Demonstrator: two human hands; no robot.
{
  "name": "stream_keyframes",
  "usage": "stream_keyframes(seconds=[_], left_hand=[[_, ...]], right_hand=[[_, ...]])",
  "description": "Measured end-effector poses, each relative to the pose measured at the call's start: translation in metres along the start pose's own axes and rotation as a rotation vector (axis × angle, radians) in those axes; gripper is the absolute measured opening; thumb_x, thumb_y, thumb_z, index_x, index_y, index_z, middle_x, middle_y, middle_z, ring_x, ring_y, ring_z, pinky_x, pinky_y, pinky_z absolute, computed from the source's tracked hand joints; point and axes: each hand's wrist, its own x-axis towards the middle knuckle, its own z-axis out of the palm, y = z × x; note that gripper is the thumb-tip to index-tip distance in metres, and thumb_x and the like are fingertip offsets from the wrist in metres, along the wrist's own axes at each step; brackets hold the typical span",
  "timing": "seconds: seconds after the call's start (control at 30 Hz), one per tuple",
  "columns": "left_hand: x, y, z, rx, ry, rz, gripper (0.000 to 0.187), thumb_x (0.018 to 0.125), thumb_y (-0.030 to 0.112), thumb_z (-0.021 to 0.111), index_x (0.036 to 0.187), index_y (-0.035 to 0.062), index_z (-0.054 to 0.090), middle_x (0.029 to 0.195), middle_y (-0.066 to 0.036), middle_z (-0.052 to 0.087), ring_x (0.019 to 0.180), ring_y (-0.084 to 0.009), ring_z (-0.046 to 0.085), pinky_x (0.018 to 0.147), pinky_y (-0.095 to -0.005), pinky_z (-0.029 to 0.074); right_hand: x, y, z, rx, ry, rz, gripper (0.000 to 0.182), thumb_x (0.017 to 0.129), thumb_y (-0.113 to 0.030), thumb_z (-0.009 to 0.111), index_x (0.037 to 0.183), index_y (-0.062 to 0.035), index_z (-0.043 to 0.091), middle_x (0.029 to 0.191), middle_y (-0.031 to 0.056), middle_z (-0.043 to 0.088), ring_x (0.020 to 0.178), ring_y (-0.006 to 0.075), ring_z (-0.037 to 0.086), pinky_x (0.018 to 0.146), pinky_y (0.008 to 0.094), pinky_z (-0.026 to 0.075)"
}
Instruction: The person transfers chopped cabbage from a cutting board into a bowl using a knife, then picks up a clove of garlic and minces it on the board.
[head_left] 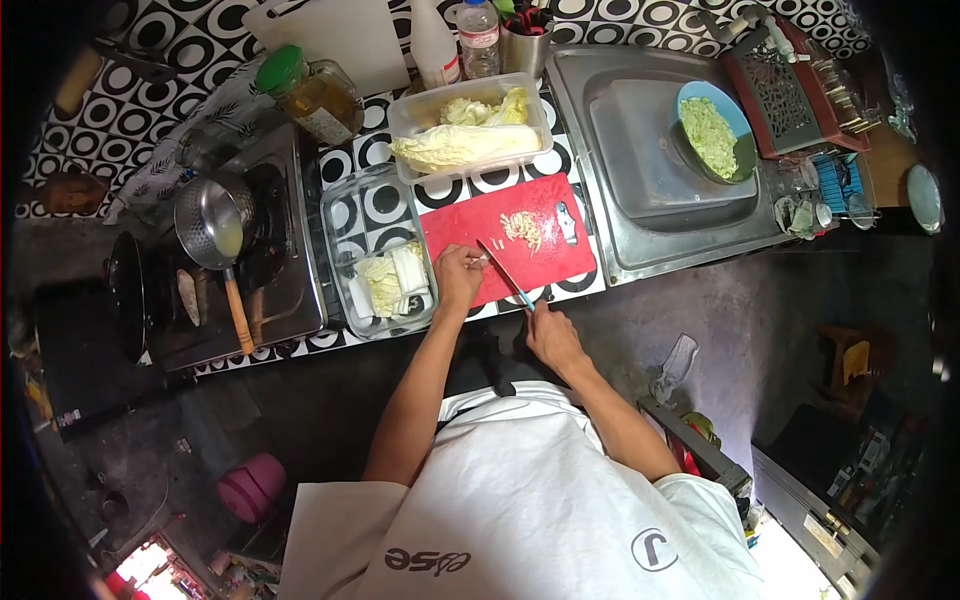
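A red cutting board lies on the patterned counter. My right hand grips the turquoise handle of a knife, whose blade reaches up and left over the board. At the board's left edge, my left hand has its fingers bent around a small pale piece, close beside the blade. Small chopped pale pieces lie in a loose pile right of the knife tip. Left of the board, a glass container holds cut cabbage.
Behind the board, a plastic tub holds cabbage. A pan with a wooden handle rests on the stove at left. The steel sink is at right, with a blue bowl of shredded greens. Bottles stand behind.
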Motion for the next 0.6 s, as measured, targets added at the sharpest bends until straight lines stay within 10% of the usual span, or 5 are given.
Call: stream_keyframes(seconds=[0.6], left_hand=[[0.0000,-0.0043,0.0003,-0.005,0.016,0.076,0.008,0.068,0.000,0.071,0.076,0.0003,0.070,0.073,-0.014,0.062,0.064,-0.0251,0.062,0.060,-0.0322,0.050]], right_hand=[[-0.0021,-0.0045,-0.0054,-0.007,-0.012,0.027,0.029,0.092,-0.024,0.047,0.091,0.0042,0.050,0.076,0.0320,0.059,0.078,0.0513,0.057,0.070,0.0567,0.045]])
